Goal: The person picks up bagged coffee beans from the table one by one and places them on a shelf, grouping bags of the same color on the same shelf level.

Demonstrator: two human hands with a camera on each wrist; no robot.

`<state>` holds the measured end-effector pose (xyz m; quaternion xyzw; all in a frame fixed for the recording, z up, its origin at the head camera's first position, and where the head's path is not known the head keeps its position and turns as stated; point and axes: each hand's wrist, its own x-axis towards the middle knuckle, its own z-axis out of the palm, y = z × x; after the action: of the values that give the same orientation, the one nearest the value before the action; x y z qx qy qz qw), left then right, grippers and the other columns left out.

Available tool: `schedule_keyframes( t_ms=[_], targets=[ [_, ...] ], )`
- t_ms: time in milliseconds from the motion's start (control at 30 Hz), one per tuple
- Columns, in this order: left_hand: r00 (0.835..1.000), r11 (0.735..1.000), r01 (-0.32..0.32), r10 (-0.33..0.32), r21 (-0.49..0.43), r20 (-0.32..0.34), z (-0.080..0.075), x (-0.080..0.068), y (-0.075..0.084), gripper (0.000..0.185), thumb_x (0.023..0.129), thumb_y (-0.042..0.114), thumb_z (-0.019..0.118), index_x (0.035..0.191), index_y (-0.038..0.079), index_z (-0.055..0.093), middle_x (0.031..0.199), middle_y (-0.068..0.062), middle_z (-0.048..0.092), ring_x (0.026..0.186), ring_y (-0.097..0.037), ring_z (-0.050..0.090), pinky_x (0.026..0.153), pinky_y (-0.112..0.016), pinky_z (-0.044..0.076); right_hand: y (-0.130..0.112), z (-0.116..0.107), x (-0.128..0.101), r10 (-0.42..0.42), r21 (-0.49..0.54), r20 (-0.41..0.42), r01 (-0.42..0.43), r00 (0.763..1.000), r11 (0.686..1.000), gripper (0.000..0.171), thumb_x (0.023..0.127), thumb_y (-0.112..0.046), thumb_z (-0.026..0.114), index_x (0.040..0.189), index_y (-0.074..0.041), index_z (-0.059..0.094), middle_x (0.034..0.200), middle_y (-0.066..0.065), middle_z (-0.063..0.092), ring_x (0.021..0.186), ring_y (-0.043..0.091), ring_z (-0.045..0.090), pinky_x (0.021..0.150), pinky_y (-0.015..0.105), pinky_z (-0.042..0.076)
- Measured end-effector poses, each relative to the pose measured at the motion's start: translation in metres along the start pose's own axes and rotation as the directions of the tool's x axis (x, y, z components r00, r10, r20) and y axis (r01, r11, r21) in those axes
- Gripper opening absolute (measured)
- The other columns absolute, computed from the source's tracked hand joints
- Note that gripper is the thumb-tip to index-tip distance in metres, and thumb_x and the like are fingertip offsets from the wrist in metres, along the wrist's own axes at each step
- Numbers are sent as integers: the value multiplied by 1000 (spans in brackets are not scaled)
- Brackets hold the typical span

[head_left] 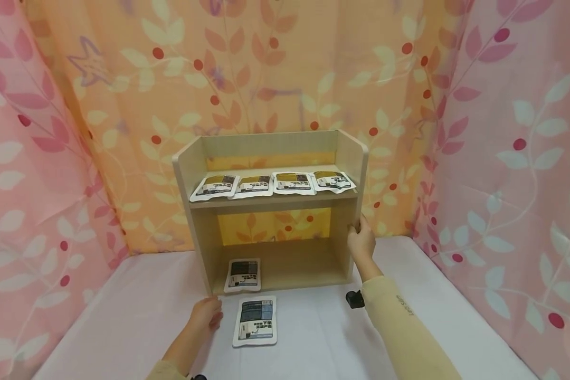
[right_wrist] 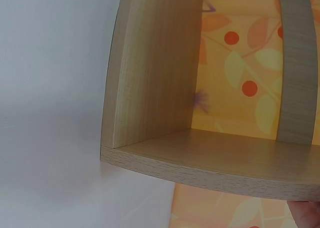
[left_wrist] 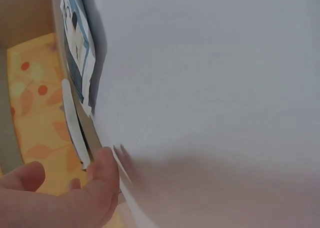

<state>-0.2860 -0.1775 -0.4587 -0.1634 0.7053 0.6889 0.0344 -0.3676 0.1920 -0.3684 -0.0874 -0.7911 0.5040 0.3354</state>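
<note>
A light wooden two-tier shelf stands on the white-covered table. My right hand grips the front edge of its right side panel, below the upper board; only a fingertip shows in the right wrist view. My left hand is low by the shelf's bottom left corner, thumb apart from the fingers, whose tips are right at the shelf's lower edge and the cloth. Beside it, a white flat packet with dark print lies on the table. Another packet lies on the lower board at the left.
Several similar packets lie overlapping in a row on the upper board. Patterned curtains hang close behind the shelf and on both sides. The white tablecloth extends around the shelf. A small black object shows by the right sleeve.
</note>
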Motion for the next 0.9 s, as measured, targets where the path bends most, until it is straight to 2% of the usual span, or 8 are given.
schedule_keyframes(
  t_ms=[200,333,433,600,767,900],
  targets=[
    [996,997,78,-78,-9,51,-8,-17,-5,51,96,7,50,138,-14,31,127,-36,45,86,-24,61,77,-36,52,1,-1,1,-2,-6,1,2,1000,1000,35,92,-7,56,127,-4,59,115,25,64,108,44,57,92,58,40],
    [995,997,75,-76,7,71,-11,-27,-8,51,95,7,51,137,-15,32,124,-36,49,84,-22,63,75,-36,53,3,-1,0,6,-8,0,-6,1000,1000,34,92,-7,56,126,-4,59,111,26,65,105,44,58,91,57,41],
    [994,996,84,-85,21,75,-11,-30,-8,52,94,7,52,137,-15,33,121,-33,51,85,-23,63,74,-35,52,2,-1,0,3,-8,-3,-3,1000,1000,31,92,-7,57,122,-3,60,107,27,65,101,44,59,88,57,41],
    [986,989,145,-148,40,72,-10,-35,-5,51,96,8,53,138,-13,34,116,-29,55,88,-25,61,75,-34,53,2,0,0,-3,-6,-6,3,1000,1000,29,91,-7,57,120,-2,60,105,27,65,99,44,59,86,58,41],
    [985,987,143,-149,69,92,-10,-41,-4,51,95,6,54,136,-14,35,112,-27,58,84,-23,61,72,-31,53,3,0,-1,-6,-3,-10,6,1000,1000,28,91,-7,57,118,-2,60,105,27,65,99,45,59,85,58,41],
    [982,982,146,-158,117,101,-9,-43,-3,51,94,7,56,136,-15,36,111,-26,60,86,-24,61,73,-33,52,2,0,1,-9,-5,-13,9,1000,1000,28,91,-7,57,118,-2,60,105,27,65,98,45,59,85,58,41]
  ],
)
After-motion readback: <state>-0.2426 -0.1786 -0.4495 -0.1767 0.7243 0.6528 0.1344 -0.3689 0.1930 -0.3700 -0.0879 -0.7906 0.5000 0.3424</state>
